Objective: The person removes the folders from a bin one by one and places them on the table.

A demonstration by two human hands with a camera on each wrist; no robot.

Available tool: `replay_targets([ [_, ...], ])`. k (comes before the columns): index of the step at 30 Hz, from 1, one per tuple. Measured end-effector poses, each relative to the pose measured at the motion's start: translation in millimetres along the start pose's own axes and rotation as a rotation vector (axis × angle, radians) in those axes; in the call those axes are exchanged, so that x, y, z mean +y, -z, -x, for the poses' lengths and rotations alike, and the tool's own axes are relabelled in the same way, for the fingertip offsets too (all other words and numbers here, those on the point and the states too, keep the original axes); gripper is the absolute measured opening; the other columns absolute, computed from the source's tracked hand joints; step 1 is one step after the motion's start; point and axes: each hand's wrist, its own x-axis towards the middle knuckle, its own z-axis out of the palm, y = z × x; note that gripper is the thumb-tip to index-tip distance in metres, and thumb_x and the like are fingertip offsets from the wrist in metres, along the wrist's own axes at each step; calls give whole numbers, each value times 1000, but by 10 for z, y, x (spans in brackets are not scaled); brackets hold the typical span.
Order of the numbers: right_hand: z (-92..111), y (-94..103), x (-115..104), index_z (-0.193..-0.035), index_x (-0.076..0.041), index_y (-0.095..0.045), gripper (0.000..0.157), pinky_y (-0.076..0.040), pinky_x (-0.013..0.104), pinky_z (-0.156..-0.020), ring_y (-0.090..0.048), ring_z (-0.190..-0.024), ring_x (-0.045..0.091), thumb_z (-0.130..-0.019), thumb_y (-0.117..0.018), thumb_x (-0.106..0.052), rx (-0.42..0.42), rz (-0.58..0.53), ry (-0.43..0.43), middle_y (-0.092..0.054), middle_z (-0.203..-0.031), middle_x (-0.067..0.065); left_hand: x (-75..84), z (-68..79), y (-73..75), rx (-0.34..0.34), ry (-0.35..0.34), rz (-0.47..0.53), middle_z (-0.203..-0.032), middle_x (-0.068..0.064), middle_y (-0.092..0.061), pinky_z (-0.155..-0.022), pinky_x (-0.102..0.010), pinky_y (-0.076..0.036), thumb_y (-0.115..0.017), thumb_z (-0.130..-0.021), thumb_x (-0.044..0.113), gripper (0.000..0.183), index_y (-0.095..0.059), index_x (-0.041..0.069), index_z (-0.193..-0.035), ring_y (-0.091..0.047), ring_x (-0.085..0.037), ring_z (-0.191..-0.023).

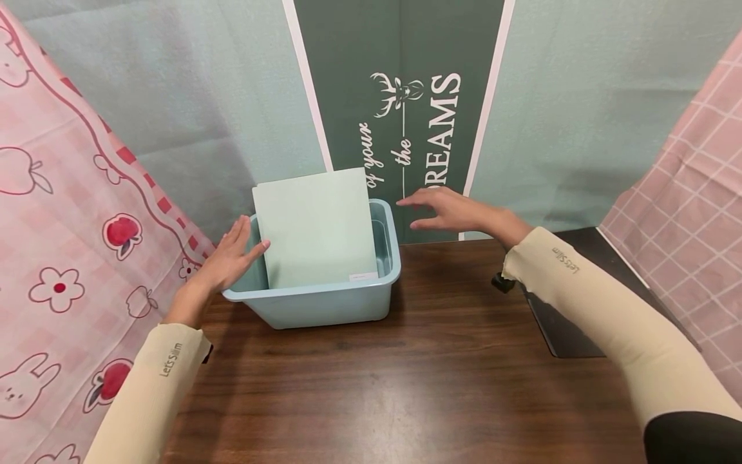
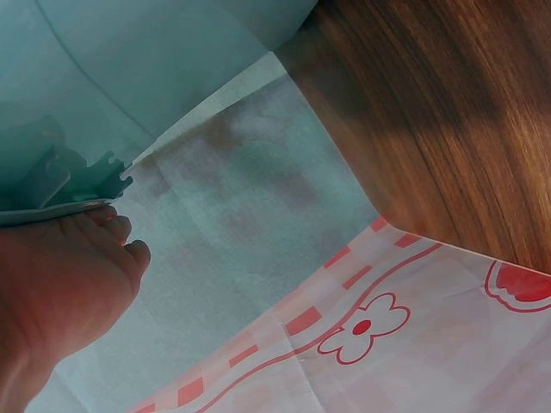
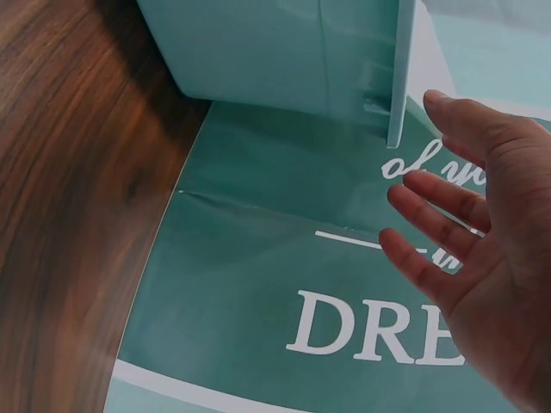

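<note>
A light blue plastic bin (image 1: 324, 308) stands at the back left of the wooden table. Inside it leans a pale green folder (image 1: 315, 225), tilted up well above the rim, with a small white label at its lower edge. My left hand (image 1: 232, 254) is at the bin's left end, thumb spread from the fingers; in the left wrist view the hand (image 2: 77, 284) lies right at the bin's rim. Off the bin's right end, my right hand (image 1: 443, 207) hovers apart from it, fingers extended and holding nothing, as the right wrist view of the hand (image 3: 491, 232) also shows.
A black flat mat (image 1: 570, 325) lies at the table's right, partly under my right forearm. Behind the table hangs a green curtain (image 1: 348, 38) with white lettering. Pink patterned cloths (image 1: 75, 245) close off the left and right sides. The brown table (image 1: 371, 399) extends in front.
</note>
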Motion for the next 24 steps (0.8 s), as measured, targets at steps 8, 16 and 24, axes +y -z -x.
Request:
replay_targets([
  [8, -107, -7, -48, -150, -8, -61, 56, -53, 55, -104, -64, -125, 35, -98, -79, -22, 17, -14, 3, -64, -142, 18, 10, 1, -3, 2, -1, -4, -175, -13, 22, -130, -60, 6, -33, -109, 67, 98, 17, 6, -166, 14, -39, -162],
  [16, -186, -29, -95, -151, -8, -59, 58, -52, 55, -106, -61, -131, 36, -99, -77, -25, 10, -35, -12, -61, -147, 16, 14, -5, -4, -3, 2, -10, -175, -13, 23, -129, -61, 5, -33, -109, 68, 98, 18, 7, -166, 15, -39, -162],
  [24, -278, -58, -126, -150, -7, -60, 58, -51, 54, -110, -57, -136, 32, -98, -78, -28, 38, -67, -25, -61, -148, 14, 28, 9, -1, -2, 4, -13, -175, -13, 21, -129, -61, 4, -34, -109, 67, 98, 17, 6, -166, 14, -39, -163],
])
